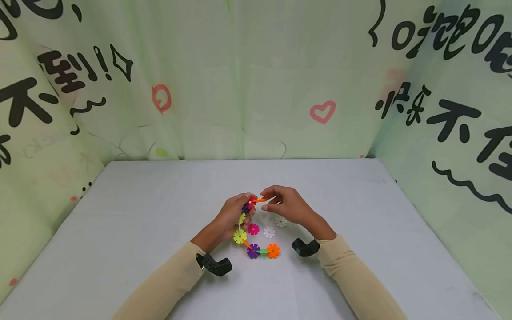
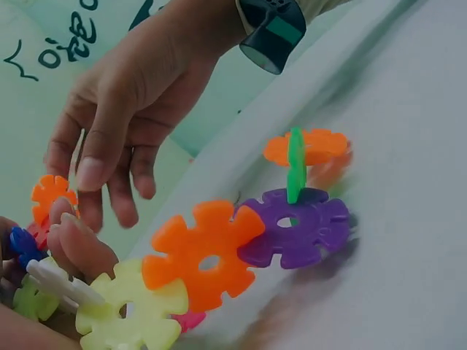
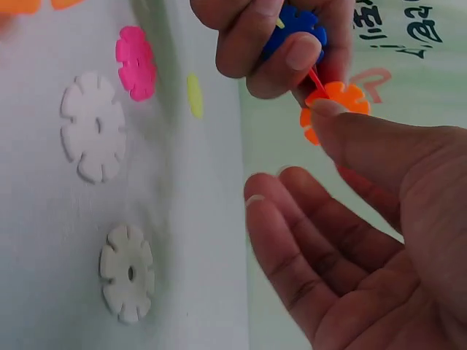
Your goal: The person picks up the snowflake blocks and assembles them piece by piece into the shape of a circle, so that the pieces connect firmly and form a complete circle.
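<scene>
My left hand (image 1: 234, 215) grips one end of a chain of slotted plastic snowflake discs. A red disc (image 1: 251, 202) and a blue disc (image 3: 295, 35) are at its fingers, with an orange disc (image 3: 343, 106) joined beyond the red one. Thumb and fingers of my right hand (image 1: 289, 204) stand apart around that orange disc, the thumb tip overlapping it in the right wrist view. From the left hand the chain hangs through a white disc (image 2: 64, 283), a yellow disc (image 1: 240, 236) and a purple disc (image 1: 253, 251) to another orange disc (image 1: 274, 251).
Loose on the white table (image 1: 160, 191) lie a pink disc (image 1: 253, 229) and two white discs, one nearer (image 1: 269, 232) and one under the right hand (image 1: 281, 221). A pale curtain (image 1: 240, 80) with lettering encloses the back and sides.
</scene>
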The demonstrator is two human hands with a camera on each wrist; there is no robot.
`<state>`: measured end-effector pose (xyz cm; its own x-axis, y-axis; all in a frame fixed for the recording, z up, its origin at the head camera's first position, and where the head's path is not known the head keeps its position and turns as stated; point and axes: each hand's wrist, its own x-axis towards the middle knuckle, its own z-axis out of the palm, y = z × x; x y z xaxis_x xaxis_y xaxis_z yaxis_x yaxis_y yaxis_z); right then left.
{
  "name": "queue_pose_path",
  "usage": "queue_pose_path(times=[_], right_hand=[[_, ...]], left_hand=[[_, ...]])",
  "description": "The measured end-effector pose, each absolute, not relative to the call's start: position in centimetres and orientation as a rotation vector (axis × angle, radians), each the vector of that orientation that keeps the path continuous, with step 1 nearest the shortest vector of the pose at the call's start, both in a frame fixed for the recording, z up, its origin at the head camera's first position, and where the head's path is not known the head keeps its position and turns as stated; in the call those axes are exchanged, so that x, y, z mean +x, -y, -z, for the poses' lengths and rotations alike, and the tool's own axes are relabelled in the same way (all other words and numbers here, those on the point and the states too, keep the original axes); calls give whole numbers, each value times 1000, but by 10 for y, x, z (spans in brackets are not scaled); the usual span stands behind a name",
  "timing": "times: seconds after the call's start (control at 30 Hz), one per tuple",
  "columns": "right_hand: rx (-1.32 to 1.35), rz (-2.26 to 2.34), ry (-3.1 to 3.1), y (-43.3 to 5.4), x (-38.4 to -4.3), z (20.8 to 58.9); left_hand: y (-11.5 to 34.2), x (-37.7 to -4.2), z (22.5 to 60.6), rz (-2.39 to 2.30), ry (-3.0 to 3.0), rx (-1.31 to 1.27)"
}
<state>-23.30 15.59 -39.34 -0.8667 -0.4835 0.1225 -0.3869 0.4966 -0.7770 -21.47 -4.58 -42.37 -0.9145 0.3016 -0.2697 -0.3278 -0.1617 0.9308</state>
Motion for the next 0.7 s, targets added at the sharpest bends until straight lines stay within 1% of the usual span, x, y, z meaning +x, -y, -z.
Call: queue_pose_path(times=[0.13,0.37,0.53,0.7], right_hand=[[-738,1146,-2645,-169,-233,394],[-641,997,-2646,-188,-233,401],[-605,902,-2645,-193,-233,410],[-624,863,-2660,-192,-232,413]], left_hand=[[52,-217,428,-2143,-1698,-63],[59,-219,425,-2148,-1652,-69],[62,-218,426,-2128,-1649,-28],[63,-216,427,-2143,-1608,26]])
